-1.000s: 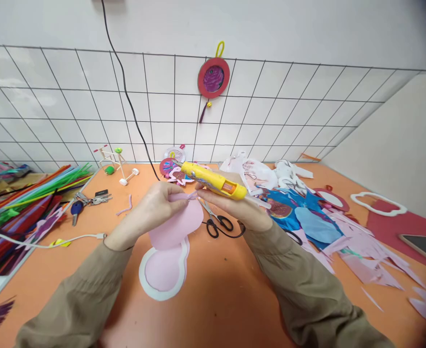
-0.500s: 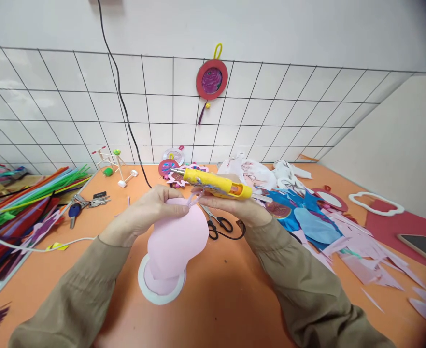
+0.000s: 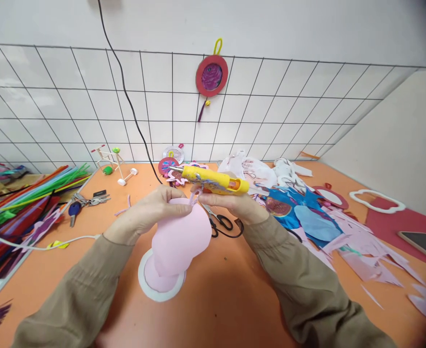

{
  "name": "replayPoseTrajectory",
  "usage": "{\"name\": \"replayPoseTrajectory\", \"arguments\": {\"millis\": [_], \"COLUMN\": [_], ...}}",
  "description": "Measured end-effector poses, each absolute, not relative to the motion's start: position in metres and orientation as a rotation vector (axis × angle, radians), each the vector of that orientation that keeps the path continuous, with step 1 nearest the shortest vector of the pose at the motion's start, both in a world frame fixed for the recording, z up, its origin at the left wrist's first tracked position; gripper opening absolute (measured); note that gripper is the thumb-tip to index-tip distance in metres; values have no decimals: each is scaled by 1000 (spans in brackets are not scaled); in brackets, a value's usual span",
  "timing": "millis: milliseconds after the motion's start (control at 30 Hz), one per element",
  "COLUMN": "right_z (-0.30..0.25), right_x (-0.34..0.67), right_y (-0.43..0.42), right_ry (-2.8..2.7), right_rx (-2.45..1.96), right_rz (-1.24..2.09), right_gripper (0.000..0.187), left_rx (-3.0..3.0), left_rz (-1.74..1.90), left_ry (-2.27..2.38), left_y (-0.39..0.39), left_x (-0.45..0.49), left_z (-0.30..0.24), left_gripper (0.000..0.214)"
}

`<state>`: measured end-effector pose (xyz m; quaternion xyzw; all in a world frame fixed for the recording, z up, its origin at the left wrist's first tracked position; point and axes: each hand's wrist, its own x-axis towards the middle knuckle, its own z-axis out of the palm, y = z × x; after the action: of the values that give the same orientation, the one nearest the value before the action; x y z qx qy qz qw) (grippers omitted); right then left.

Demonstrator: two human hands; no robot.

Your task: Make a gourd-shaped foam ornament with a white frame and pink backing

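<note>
Pink gourd-shaped paper cut-out (image 3: 184, 234) slants down leftward from the left hand (image 3: 155, 210), the nearer one, whose thumb and fingers pinch its top edge. Its lower end overlaps a white-rimmed pink paper piece (image 3: 145, 284) on the orange table (image 3: 234, 299). Over there, the right hand (image 3: 234, 204) curls round a yellow glue gun (image 3: 213, 180), fingertips at a lilac fuzzy loop (image 3: 194, 197); black-handled scissors (image 3: 224, 223) lie just beside.

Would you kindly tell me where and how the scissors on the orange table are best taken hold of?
I would likely take the scissors by the right black loop, coming from the person's side of the table. Both loops point toward the person, the blades run away, and the pink paper piece partly covers the left loop.
</note>
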<state>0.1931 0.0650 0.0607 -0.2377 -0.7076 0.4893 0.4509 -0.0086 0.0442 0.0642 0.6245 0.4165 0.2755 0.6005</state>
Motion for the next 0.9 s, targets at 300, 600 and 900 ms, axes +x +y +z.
{"name": "replayPoseTrajectory", "arguments": {"millis": [300,600,900], "right_z": [59,59,85], "right_x": [193,194,219], "right_y": [67,67,64], "right_ry": [-1675,-1751,-2329], "right_rx": [-711,-731,-630], "right_rz": [1093,1036,1037], "right_gripper": [12,11,16], "left_rx": [1565,1661,1679], "left_rz": [682,681,1052], "left_ry": [1165,1189,1526], "left_y": [45,45,50], "left_x": [-5,-4,-48], "left_z": [66,71,95], "left_gripper": [25,24,19]}}
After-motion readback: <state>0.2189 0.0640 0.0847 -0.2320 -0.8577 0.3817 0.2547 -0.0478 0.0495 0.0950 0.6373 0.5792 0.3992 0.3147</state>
